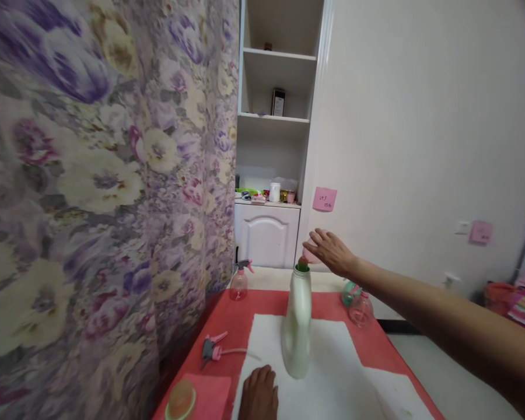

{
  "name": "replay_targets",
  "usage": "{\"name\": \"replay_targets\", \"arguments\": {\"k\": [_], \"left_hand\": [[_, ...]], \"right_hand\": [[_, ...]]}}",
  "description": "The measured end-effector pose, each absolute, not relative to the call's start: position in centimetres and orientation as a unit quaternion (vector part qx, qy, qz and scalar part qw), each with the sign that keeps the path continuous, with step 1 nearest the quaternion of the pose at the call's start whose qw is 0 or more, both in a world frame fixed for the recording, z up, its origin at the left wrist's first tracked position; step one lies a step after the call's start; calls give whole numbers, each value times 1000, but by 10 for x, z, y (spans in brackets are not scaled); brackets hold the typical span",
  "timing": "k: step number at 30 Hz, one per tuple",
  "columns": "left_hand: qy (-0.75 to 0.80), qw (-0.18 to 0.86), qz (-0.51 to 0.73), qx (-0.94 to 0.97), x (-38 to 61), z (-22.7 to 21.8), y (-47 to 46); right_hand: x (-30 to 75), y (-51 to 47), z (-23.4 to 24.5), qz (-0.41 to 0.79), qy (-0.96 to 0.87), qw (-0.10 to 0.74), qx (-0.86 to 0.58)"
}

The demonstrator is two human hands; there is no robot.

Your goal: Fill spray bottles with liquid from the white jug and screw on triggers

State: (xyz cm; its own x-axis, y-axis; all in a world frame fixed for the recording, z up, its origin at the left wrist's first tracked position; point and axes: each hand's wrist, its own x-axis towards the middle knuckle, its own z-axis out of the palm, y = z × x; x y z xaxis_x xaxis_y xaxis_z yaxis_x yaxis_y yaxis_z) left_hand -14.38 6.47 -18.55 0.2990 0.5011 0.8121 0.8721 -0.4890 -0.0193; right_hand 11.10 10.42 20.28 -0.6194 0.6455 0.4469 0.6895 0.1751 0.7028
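A pale green plastic jug (pixel 301 332) with a handle stands upright on white paper. A small green funnel (pixel 303 265) sits in its mouth. My right hand (pixel 330 252) grips a translucent pink bottle (pixel 314 255), tilted with its neck at the funnel; my fingers cover much of it. Down on the white paper, left of the jug's base, rests my left hand (pixel 259 394), fingers laid out and holding nothing. Beyond its fingertips lies a grey-and-pink spray head (pixel 212 350) with a thin tube.
A pink spray bottle (pixel 239 283) stands at the table's back left. A clear pink bottle (pixel 361 309) and a green one (pixel 349 294) are at the back right. An orange-brown round object (pixel 181 399) is front left. A floral curtain (pixel 114 204) hangs along the left.
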Motion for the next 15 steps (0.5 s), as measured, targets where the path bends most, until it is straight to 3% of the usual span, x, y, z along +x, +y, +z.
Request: {"name": "replay_targets", "arguments": {"k": [9, 15], "left_hand": [[-482, 157, -356, -785, -141, -174, 54], [-495, 108, -350, -788, -137, -161, 41]], "right_hand": [[131, 105, 189, -397, -778, 81, -479], [164, 93, 153, -246, -752, 262, -553]]}}
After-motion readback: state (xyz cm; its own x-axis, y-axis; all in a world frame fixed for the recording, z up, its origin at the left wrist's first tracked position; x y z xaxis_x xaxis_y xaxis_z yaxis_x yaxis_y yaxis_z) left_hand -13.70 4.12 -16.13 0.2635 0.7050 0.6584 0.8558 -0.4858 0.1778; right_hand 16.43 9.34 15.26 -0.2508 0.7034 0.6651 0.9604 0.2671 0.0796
